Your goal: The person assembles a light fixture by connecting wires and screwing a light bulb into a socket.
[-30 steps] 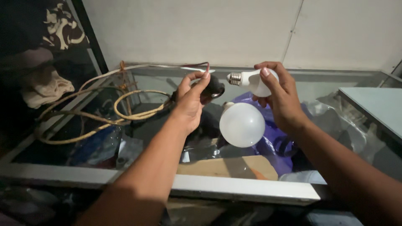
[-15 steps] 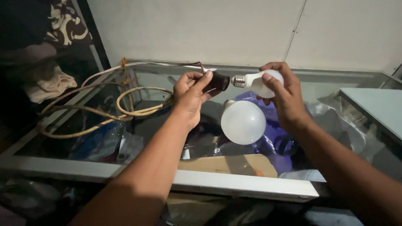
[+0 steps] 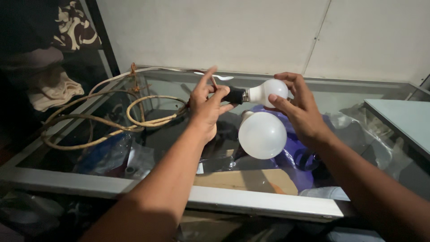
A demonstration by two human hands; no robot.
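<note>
Head view, left hand: the left hand (image 3: pixel 207 106) sits at centre frame, thumb and curled fingers pinched on the black lamp socket (image 3: pixel 234 95), index finger sticking up free.
Head view, right hand: the right hand (image 3: pixel 301 107), right of centre, wraps its fingertips around the glass of the small white bulb (image 3: pixel 268 91), whose metal base meets the socket's mouth.
Where the bulb is: in the air above the glass-topped bench (image 3: pixel 264 204), just above a second, larger white bulb (image 3: pixel 262 135) that lies on the glass over purple plastic (image 3: pixel 295 157).
Handling, bulb: judged light, smooth and brittle; it looks best held around the widest part of the globe with spread fingertips and little squeeze, turning from there rather than from the neck.
Handling, socket: judged hard and stiff, safe to pinch firmly by its black body.
Left of frame: a coil of pale cable (image 3: pixel 112 121) lies on the glass.
Against half a second ago: the bulb's threaded base showed between the hands then; now it is nearly hidden in the socket, and the left index finger has lifted.
</note>
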